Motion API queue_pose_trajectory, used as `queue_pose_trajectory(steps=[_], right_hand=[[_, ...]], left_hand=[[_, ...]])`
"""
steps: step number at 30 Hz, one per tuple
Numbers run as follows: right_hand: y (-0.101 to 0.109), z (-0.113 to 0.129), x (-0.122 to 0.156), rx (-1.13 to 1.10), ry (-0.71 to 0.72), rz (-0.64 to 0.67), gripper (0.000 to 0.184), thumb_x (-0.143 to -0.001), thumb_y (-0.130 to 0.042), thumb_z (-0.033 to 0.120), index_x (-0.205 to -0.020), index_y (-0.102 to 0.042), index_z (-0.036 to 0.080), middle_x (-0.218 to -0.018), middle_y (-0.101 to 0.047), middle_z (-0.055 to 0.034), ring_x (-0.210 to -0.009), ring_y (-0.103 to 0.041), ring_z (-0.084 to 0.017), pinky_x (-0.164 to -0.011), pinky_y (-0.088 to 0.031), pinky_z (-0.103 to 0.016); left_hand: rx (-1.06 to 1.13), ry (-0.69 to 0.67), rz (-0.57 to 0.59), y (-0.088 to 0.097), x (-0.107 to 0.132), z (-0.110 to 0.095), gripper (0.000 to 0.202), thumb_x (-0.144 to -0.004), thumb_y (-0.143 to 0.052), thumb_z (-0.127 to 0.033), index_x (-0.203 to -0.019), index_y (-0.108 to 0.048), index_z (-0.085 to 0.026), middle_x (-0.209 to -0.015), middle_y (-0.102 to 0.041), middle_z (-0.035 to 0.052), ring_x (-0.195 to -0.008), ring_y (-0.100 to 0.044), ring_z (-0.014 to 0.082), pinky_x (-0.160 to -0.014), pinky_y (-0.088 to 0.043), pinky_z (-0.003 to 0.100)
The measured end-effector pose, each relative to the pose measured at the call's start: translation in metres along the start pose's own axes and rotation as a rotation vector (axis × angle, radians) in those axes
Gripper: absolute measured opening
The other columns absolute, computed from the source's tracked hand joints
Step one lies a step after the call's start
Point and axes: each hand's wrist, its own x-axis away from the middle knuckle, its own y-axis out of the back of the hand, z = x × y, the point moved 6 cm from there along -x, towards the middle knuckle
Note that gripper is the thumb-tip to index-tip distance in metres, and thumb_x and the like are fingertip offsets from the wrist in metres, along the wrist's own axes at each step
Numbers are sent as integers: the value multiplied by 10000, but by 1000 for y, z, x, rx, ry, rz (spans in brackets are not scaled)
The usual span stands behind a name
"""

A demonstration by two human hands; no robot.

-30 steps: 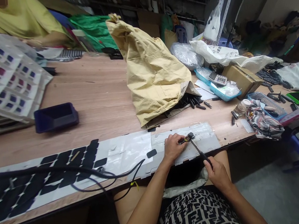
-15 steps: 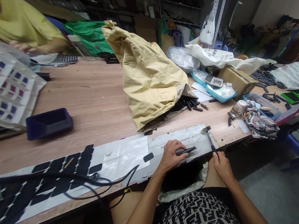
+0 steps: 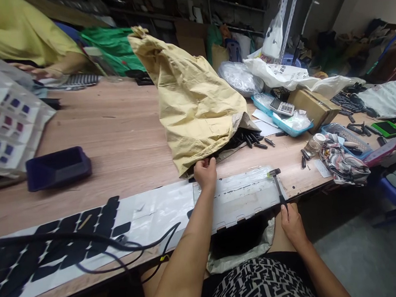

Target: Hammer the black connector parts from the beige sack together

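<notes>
My right hand [image 3: 293, 223] is wrapped round the black handle of a small mallet [image 3: 279, 190]; its head, with one yellow-green face, rests over the right end of a pale board [image 3: 242, 195]. Stretched forward, my left hand [image 3: 206, 173] is at the lower edge of a yellow cloth bag [image 3: 195, 103], fingers curled. What its fingertips grip, if anything, is hidden. Several black pen-like parts [image 3: 250, 139] spill from the bag's mouth just to the right of that hand. Below the table edge, a sack [image 3: 272, 234] stands with its mouth open at my lap.
Black pads lie on a white sheet [image 3: 154, 206] at left, with a dark cable [image 3: 89, 235] across them. Beyond are a dark blue tray [image 3: 59, 169] and a co-worker's hand [image 3: 48, 72]. To the right are a blue basket [image 3: 293, 126], a calculator [image 3: 282, 107], a jar [image 3: 315, 145] and a cloth [image 3: 343, 158].
My left hand has moved forward and left from the pale board to the bag's edge. The black pen-like part it held is no longer visible. My right hand keeps the mallet almost in place.
</notes>
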Motion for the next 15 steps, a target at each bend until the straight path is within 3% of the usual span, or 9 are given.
queue_pose_trajectory(steps=[3, 6, 11, 15], right_hand=[[-2, -1, 1, -5, -15, 14, 394, -1031, -294, 435, -805, -543, 231, -679, -605, -46, -598, -593, -209, -583, -378, -302], [-3, -1, 1, -17, -19, 29, 376, -1031, -295, 427, -821, -538, 231, -692, -614, -48, -614, -601, -214, -592, -379, -306], [-3, -1, 1, -18, -47, 48, 372, -1030, -298, 427, -823, -537, 230, -695, -617, -54, -626, -603, -214, -596, -380, -304], [-4, -2, 2, 0, -57, 62, 365, -1031, -302, 419, -843, -543, 220, -705, -612, -52, -649, -605, -209, -597, -374, -294]], left_hand=[[-115, 161, -38, -9, -23, -4, 445, -768, -654, -519, -997, -699, -141, -1110, -712, 188, -1082, -647, 359, -942, -494, 485], [-195, 248, -12, -18, -28, -4, 585, -680, -699, -634, -988, -708, -137, -1184, -676, 268, -1156, -594, 460, -913, -477, 578], [-179, 290, -36, -26, -29, 3, 570, -668, -721, -572, -1039, -714, -139, -1240, -658, 269, -1247, -542, 467, -967, -451, 582], [-93, 351, -51, -28, -37, 11, 614, -584, -781, -549, -1038, -716, -140, -1251, -660, 251, -1204, -581, 452, -965, -466, 541]])
